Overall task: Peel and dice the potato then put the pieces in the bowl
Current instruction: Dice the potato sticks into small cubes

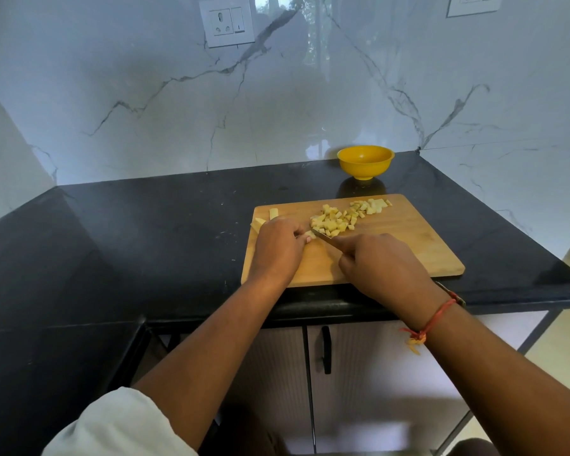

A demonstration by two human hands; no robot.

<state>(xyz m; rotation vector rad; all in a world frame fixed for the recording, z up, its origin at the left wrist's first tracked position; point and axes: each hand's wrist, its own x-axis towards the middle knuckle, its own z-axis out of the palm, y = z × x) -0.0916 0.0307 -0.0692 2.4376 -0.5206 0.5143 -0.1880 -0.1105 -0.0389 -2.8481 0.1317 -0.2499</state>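
Knuckles bent, our left hand [278, 248] pins a potato strip [311, 234]; our right hand [380, 264] grips the knife [323, 236] beside it. Diced pieces [336, 220] lie just beyond, the bowl [365, 164] farther; the board [408, 245] ends under our wrists.

Pale yellow diced potato cubes [334, 220] lay heaped on the rectangular wooden chopping board [408, 245]. Uncut pale potato sticks [259, 224] lay at the heap's 9 o'clock, a steel knife blade [321, 234] at its 7 o'clock. The round yellow bowl [365, 161] stood upright, empty, at 1 o'clock.
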